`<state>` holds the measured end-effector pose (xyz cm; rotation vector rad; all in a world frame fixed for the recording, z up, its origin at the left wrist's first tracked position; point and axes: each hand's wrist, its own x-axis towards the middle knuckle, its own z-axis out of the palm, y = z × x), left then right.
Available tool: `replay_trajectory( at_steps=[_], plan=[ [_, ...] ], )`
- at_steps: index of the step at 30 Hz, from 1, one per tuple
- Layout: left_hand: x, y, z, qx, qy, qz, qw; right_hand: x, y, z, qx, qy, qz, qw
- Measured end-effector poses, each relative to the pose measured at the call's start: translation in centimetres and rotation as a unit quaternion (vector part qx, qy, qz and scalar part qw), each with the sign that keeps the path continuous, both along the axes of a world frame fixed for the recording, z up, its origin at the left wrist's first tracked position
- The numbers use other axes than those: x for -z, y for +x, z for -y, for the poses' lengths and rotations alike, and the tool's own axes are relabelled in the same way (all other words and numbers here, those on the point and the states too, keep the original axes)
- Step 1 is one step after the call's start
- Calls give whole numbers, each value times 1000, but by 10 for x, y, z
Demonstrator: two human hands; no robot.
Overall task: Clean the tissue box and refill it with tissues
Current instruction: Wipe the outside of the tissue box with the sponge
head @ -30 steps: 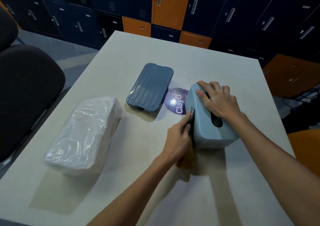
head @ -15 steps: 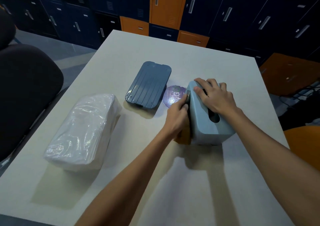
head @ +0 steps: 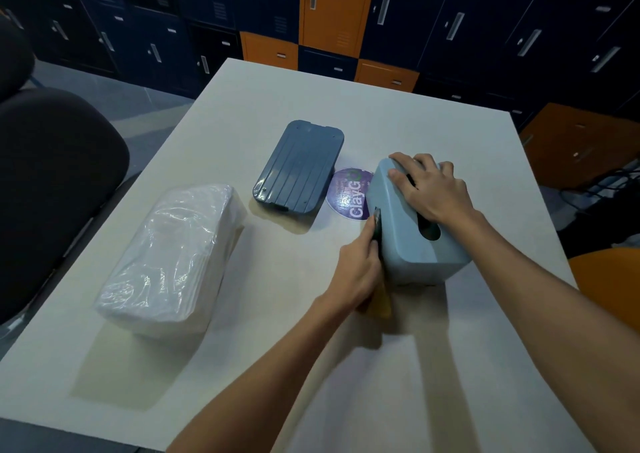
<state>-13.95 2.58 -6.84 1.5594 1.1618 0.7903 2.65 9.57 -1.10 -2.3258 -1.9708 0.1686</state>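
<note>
A pale blue-grey tissue box (head: pixel 408 241) stands on the white table (head: pixel 277 366), right of centre, its slot facing up. My right hand (head: pixel 433 189) lies flat on its top and holds it down. My left hand (head: pixel 360 272) presses a sponge (head: pixel 378 230), dark green on one face and yellow at its lower end, against the box's left side wall. The box's darker blue ribbed base panel (head: pixel 299 168) lies apart to the left. A plastic-wrapped pack of white tissues (head: pixel 173 258) rests at the table's left.
A round purple sticker (head: pixel 349 192) lies on the table between the base panel and the box. A dark office chair (head: pixel 45 182) stands left of the table. Blue and orange lockers (head: pixel 332 5) line the back wall. An orange seat (head: pixel 609 279) is at the right.
My left hand slid the sponge along the box's left wall, away from me and then back toward me. My right hand stayed on top of the box.
</note>
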Motion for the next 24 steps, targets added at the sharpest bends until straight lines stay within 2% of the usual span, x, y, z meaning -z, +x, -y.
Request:
replay_trajectory(
  at_steps=[3, 6, 10, 13, 18, 21, 24],
  plan=[
    [-12, 6, -31, -12, -35, 5, 999, -1, 0, 0, -1, 4, 2, 1000],
    [-23, 9, -42, -27, -43, 48, 998, -1, -1, 1, -2, 5, 5, 1000],
    [-20, 6, -12, -39, -24, 107, 993, 0, 0, 0, -6, 7, 10, 1000],
    [-9, 2, 23, -36, -8, 114, 993, 0, 0, 0, -9, 4, 8, 1000],
    [-4, -1, 44, -20, 2, 38, 999, -1, 0, 1, -6, 2, 6, 1000],
    [-12, 0, 20, -9, -3, -25, 1000, -1, -1, 1, -5, 1, 7, 1000],
    [-17, 4, -17, 8, -52, -70, 996, -1, -1, 1, -5, 4, 8, 1000]
  ],
)
